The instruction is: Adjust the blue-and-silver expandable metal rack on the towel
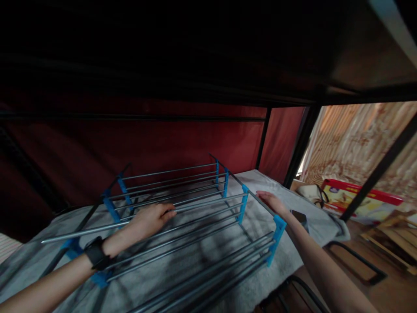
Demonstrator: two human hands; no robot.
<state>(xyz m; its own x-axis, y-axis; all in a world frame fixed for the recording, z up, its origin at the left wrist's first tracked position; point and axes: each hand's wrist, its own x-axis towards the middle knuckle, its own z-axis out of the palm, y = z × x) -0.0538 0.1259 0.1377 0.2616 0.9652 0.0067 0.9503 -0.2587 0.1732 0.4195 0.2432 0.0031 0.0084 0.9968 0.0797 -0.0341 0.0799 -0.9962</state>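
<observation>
A rack of thin metal tubes with blue plastic connectors (245, 204) lies on a grey sheet (260, 248). My left hand (154, 218), with a dark watch (96, 253) on its wrist, is closed around a loose-ended metal tube (80, 231). This tube slants across the rack, and its left end sticks out past the left side bar. Beside the rack's right side bar (260, 203) is my right hand (271, 201), its fingers stretched out. Whether those fingertips touch the bar, I cannot tell.
A dark bunk-like frame (301, 145) surrounds the sheet, with a low dark panel overhead. Red cloth (182, 143) hangs behind. At right are a red and yellow box (358, 201), a white bag (309, 194), a small dark box (299, 219) and a wooden piece (395, 237).
</observation>
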